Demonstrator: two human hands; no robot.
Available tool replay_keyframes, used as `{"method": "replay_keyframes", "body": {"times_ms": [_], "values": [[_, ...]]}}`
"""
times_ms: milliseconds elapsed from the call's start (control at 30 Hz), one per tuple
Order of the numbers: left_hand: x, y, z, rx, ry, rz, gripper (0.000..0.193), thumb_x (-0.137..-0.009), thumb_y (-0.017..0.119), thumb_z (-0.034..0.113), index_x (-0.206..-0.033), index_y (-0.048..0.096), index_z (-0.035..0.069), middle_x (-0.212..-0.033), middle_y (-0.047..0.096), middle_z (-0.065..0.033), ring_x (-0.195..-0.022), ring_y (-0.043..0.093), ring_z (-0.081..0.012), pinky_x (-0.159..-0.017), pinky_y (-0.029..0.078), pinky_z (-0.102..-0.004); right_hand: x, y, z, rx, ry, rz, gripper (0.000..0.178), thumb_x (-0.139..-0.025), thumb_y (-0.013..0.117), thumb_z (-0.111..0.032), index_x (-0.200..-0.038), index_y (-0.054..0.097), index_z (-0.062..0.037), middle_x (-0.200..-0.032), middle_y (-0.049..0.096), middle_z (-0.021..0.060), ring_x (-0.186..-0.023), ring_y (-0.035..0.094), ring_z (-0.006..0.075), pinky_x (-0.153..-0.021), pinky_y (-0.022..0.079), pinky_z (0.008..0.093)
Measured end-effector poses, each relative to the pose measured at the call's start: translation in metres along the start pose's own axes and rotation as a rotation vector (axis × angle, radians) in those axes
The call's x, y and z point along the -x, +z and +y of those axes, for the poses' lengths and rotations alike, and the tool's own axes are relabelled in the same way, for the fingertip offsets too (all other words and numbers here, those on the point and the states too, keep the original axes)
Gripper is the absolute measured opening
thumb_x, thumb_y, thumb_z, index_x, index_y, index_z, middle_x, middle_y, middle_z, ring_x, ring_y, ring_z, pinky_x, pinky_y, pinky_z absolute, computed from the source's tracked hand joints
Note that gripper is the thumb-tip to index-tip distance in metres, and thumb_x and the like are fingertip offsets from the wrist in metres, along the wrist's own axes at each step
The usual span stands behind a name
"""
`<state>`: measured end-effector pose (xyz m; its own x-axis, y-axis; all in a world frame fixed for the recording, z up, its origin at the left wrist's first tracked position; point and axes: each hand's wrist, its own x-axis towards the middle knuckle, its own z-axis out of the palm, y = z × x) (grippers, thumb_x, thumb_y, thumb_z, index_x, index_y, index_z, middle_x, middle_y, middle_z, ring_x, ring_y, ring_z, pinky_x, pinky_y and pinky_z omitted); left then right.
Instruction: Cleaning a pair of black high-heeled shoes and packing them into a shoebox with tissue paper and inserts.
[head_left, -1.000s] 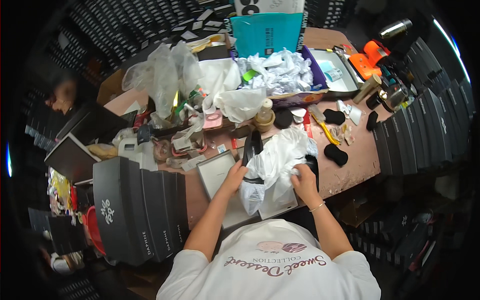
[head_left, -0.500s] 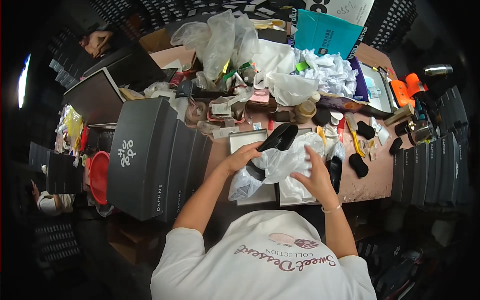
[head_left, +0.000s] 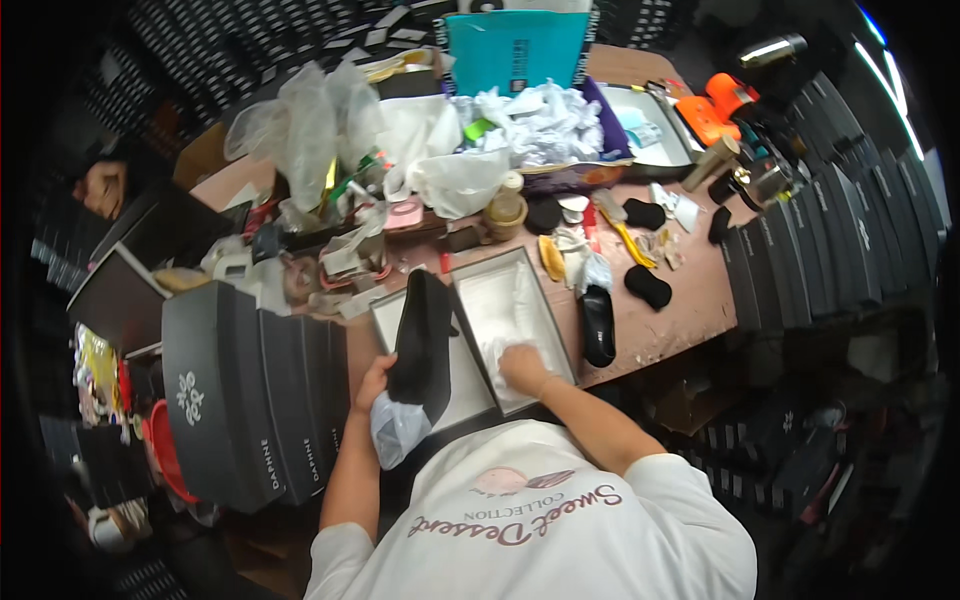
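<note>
My left hand point(head_left: 374, 384) grips a black shoe point(head_left: 420, 340), tilted over the left half of an open shoe box point(head_left: 462, 385). Pale wrapping point(head_left: 400, 428) covers the shoe's lower end beside that hand. Inside the right half of the box point(head_left: 490, 285), which is lined in white, my right hand point(head_left: 524, 370) is closed on crumpled white tissue paper point(head_left: 505, 357); its fingertips are partly hidden. Another black shoe point(head_left: 598, 330) lies on the table just right of the box, with pale stuffing point(head_left: 596, 272) at its far end.
Dark shoe boxes point(head_left: 225, 390) stand in a row at the left, and more point(head_left: 800, 250) at the right. Behind lies a purple box point(head_left: 610, 125) of crumpled paper, beside clear plastic bags point(head_left: 320, 130). Black pads point(head_left: 648, 287) and a yellow-handled tool point(head_left: 630, 240) lie rightward.
The white tissue paper has left the shoe and gone down into the box with my right hand. My left hand has turned the shoe more upright and drawn it left. The view has swung.
</note>
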<state>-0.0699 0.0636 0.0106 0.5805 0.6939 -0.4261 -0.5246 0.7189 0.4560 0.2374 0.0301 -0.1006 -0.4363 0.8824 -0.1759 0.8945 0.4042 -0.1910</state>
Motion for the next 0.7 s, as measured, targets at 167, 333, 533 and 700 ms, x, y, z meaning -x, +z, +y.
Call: {"method": "replay_keyframes", "body": {"times_ms": [167, 333, 533, 700], "values": [[-0.002, 0.034, -0.016, 0.125, -0.233, 0.222, 0.043, -0.094, 0.050, 0.026, -0.124, 0.056, -0.004, -0.116, 0.066, -0.0157, -0.102, 0.066, -0.0266, -0.093, 0.052, -0.0384, 0.020, -0.082, -0.004, -0.182, 0.183, -0.102, 0.019, -0.080, 0.064, -0.018, -0.096, 0.064, -0.0087, -0.094, 0.063, 0.0138, -0.087, 0.064, 0.0334, -0.075, 0.051, 0.0475], [-0.023, 0.049, -0.007, 0.035, -0.473, 0.240, 0.040, -0.091, 0.058, 0.027, -0.117, 0.061, -0.003, -0.106, 0.069, -0.0175, -0.092, 0.070, -0.0271, -0.084, 0.058, -0.0384, 0.040, -0.232, -0.022, -0.077, -0.192, 0.332, 0.068, -0.066, 0.081, -0.019, -0.126, 0.052, -0.0087, -0.129, 0.052, 0.0130, -0.125, 0.047, 0.0337, -0.105, 0.037, 0.0479], [-0.036, 0.083, 0.019, -0.629, -0.238, -0.227, 0.057, -0.100, 0.041, 0.047, -0.126, 0.053, -0.002, -0.104, 0.067, -0.0189, -0.089, 0.068, -0.0258, -0.075, 0.056, -0.0366, 0.047, -0.215, -0.016, -1.142, -0.002, 0.025, 0.043, -0.078, 0.075, -0.012, -0.116, 0.058, -0.0030, -0.105, 0.065, 0.0093, -0.100, 0.064, 0.0186, -0.084, 0.051, 0.0313], [-0.051, 0.097, -0.042, -1.240, 0.151, -0.098, 0.047, -0.091, 0.060, 0.026, -0.133, 0.052, 0.005, -0.125, 0.059, -0.0133, -0.122, 0.053, -0.0257, -0.099, 0.044, -0.0375, 0.075, -0.179, -0.022, -2.154, 0.271, 0.192, 0.041, -0.085, 0.068, -0.005, -0.123, 0.053, 0.0005, -0.112, 0.062, 0.0062, -0.103, 0.062, 0.0164, -0.092, 0.050, 0.0315]]}}
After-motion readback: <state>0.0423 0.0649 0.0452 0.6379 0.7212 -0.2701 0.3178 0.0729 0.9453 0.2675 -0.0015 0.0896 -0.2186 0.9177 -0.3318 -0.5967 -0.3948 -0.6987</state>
